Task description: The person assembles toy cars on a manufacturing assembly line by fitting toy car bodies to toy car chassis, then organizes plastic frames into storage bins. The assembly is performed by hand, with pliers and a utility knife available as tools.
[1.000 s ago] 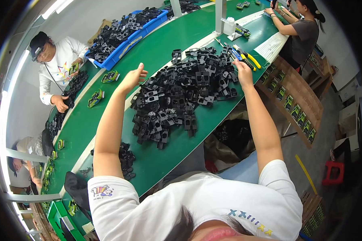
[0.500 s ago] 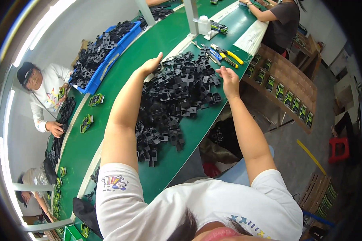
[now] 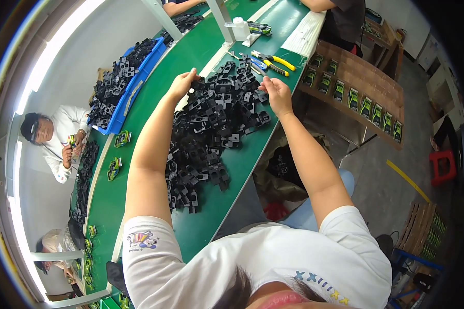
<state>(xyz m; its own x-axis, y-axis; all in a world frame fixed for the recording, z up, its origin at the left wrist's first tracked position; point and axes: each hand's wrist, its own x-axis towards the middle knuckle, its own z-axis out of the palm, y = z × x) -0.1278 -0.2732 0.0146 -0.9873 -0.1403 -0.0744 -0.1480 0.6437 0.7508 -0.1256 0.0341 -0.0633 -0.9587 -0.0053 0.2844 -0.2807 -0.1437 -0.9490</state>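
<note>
A large heap of small black plastic parts (image 3: 219, 110) is spread over the green tabletop in front of me. At the heap's far left edge is my left hand (image 3: 182, 85), its fingers stretched along the parts and partly hidden against them. My right hand (image 3: 277, 96) stands at the heap's right side, fingers curled and tips together. Whatever those fingertips hold, if anything, is too small to make out. Just beyond the right hand lie yellow-handled pliers (image 3: 276, 59) and a blue-handled tool (image 3: 258, 63).
A blue crate (image 3: 133, 95) of black parts stands at left. Green-and-black toy cars (image 3: 114, 168) lie along the bench; others sit on a brown tray rack (image 3: 365, 87) at right. A white bottle (image 3: 239, 29) stands beside a post. Across the bench, a person (image 3: 56, 136) holds a car.
The view has turned slightly, shifting the bench leftward. My right-hand fingers have come together beside the heap. The person opposite has raised a toy car with both hands.
</note>
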